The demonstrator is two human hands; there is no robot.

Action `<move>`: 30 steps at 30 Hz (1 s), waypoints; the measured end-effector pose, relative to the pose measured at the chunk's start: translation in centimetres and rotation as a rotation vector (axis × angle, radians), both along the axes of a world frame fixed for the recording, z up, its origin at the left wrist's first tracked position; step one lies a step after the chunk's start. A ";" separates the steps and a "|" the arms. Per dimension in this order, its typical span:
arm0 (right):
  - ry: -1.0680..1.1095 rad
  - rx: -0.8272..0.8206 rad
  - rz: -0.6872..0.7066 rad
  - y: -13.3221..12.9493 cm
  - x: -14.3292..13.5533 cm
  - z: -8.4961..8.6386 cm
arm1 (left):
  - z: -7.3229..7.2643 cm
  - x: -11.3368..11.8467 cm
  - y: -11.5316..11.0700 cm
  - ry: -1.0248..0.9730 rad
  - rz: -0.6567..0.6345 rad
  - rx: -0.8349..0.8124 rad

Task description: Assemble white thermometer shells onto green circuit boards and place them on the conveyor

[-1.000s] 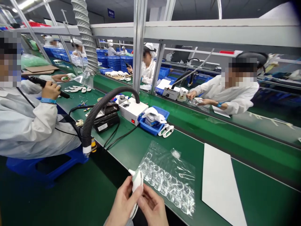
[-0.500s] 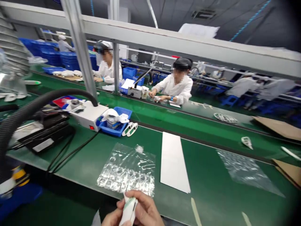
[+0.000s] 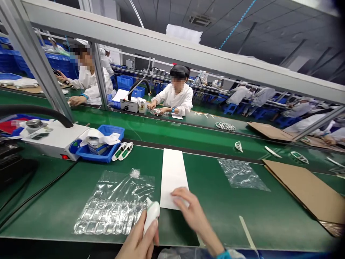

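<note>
My left hand (image 3: 142, 235) is closed around a white handheld device (image 3: 152, 215) with a narrow tip, held upright at the front of the bench. Over the near end of a white paper sheet (image 3: 174, 172) is my right hand (image 3: 192, 208), its fingers spread and slightly curled, holding nothing. Whether its fingertips touch the sheet I cannot tell. Just left of the sheet lies a clear plastic bag (image 3: 115, 201) with square pockets, partly behind the device.
A blue tray (image 3: 109, 154) with a tape roll stands beside a white box (image 3: 54, 138) with a red switch. Two white shells (image 3: 122, 151) lie by it. To the right are another clear bag (image 3: 242, 174) and cardboard (image 3: 304, 190). Co-workers sit across the green belt.
My right hand has let go of the white device and moved right to the paper sheet. The device stays in my left hand, now raised. The view has turned right.
</note>
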State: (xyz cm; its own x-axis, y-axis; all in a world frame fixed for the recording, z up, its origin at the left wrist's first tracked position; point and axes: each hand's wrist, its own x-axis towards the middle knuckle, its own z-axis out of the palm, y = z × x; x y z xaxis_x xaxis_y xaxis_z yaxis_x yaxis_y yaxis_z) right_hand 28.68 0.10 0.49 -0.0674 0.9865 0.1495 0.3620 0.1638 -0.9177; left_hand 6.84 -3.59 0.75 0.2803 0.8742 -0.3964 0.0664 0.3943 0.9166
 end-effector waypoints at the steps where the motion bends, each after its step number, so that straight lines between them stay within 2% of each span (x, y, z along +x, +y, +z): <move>1: -0.095 0.055 -0.059 0.9 2.1 -0.4 | 0.1 0.8 1.0 -0.054 -0.053 0.011; 4: -0.272 0.048 -0.093 2.8 6.1 -1.7 | 0.3 3.2 3.8 -0.127 -0.079 0.088; 8: -0.407 0.003 -0.020 3.4 6.7 -2.0 | -0.4 5.1 6.1 -0.063 -0.038 0.140; 13: -0.459 -0.023 -0.010 4.0 6.0 -1.3 | -1.5 5.7 6.7 -0.001 -0.035 0.139; 21: -0.380 0.058 -0.060 3.7 6.2 -2.5 | -1.8 5.9 6.7 -0.031 -0.010 0.078; 23: -0.331 0.089 -0.107 3.1 6.3 -1.8 | -1.2 6.0 6.6 -0.055 0.000 0.077; 26: -0.209 0.108 -0.126 1.6 5.3 0.9 | 0.5 6.0 6.2 -0.144 0.027 0.065; 28: -0.119 0.070 -0.035 0.5 3.6 3.3 | 1.6 5.9 5.7 -0.231 0.039 0.021; 30: -0.069 -0.013 0.129 -0.4 1.4 5.5 | 2.4 5.5 5.1 -0.322 0.051 -0.061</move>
State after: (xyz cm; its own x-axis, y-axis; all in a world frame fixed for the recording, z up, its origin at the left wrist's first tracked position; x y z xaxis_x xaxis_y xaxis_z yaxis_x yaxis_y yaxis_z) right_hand 30.04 -0.33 5.97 -0.2038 0.9707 0.1274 0.4007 0.2014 -0.8938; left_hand 12.39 1.52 3.14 0.3563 0.8677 -0.3466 -0.2442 0.4446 0.8618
